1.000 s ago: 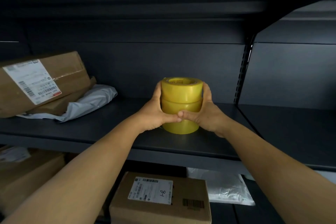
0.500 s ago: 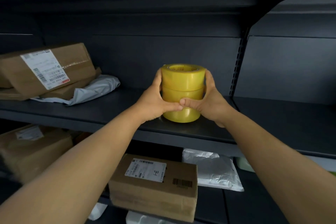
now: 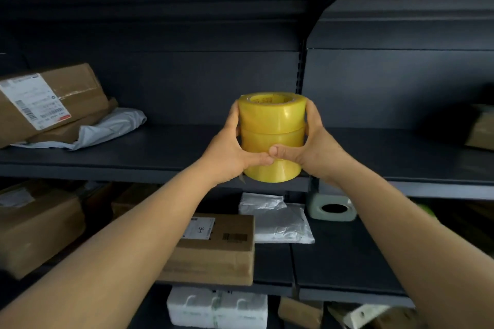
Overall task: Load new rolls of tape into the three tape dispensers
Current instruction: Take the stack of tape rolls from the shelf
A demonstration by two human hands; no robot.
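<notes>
At frame centre, both hands, left hand point(image 3: 227, 152) and right hand point(image 3: 315, 147), clasp a stack of yellow tape rolls point(image 3: 272, 125) at the shelf point(image 3: 160, 152) edge; no dispensers visible, loading likely not begun.

A handwritten "H8" stands on the white label point(image 3: 201, 228) of the brown cardboard box point(image 3: 213, 251) on the lower shelf; other labels' print is too blurred to read.
</notes>
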